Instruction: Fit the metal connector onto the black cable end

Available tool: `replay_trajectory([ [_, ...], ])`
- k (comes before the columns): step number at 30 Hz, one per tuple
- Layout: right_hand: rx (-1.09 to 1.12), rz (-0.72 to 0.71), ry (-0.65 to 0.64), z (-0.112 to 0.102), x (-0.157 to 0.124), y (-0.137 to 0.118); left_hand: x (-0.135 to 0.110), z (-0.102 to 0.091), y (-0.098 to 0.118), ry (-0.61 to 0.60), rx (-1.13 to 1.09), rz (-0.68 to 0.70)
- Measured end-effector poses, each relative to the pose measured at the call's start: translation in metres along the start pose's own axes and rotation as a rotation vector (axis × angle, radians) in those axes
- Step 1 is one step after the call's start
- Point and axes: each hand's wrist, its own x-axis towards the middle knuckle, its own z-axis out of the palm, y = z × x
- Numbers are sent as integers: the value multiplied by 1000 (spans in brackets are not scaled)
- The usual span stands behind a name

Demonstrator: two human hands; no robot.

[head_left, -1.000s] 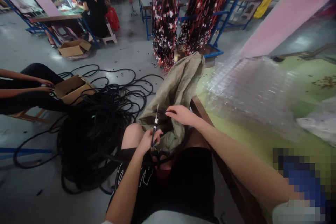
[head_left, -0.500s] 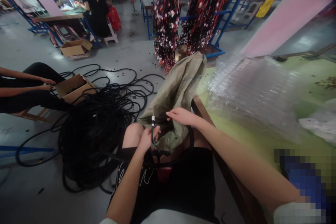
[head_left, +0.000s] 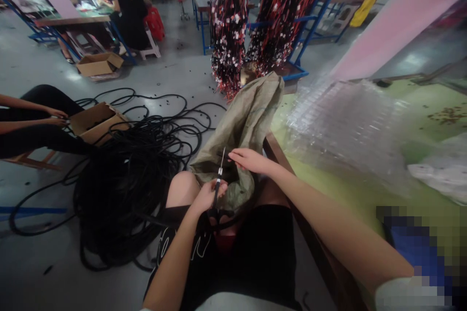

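My left hand (head_left: 210, 195) is closed round a slim black piece with a white and metallic collar and a thin metal tip (head_left: 221, 171); its exact kind I cannot tell. The tip points up and slightly right, close to the fingers of my right hand (head_left: 246, 159). Those fingers are pinched together, and anything between them is too small to make out. Both hands are above the mouth of an olive woven sack (head_left: 251, 112), which leans between my knees. Dark looped shapes below my left hand are blurred.
A large heap of black cable (head_left: 120, 194) lies on the floor at left. A co-worker's hands (head_left: 56, 117) are beside an open cardboard box (head_left: 97, 124). Clear plastic packaging (head_left: 350, 126) covers part of the green-topped table (head_left: 328, 189). Wire bundles (head_left: 229, 34) hang from a blue rack.
The slim black piece has tilted right, bringing its metal tip nearer my right fingers. My right hand stays pinched in nearly the same place. The whole view has shifted slightly.
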Motion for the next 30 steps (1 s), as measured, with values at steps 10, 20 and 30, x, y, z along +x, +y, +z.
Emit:
replay_trajectory([
  [10, -11, -63, -155, -3, -4, -5, -4, 3, -1, -14, 67, 40],
  [20, -62, 3, -71, 2, 2, 5, 0, 12, -6, 99, 45, -6],
  [30, -122, -38, -41, -2, -2, -5, 6, 13, -16, 62, 53, 34],
])
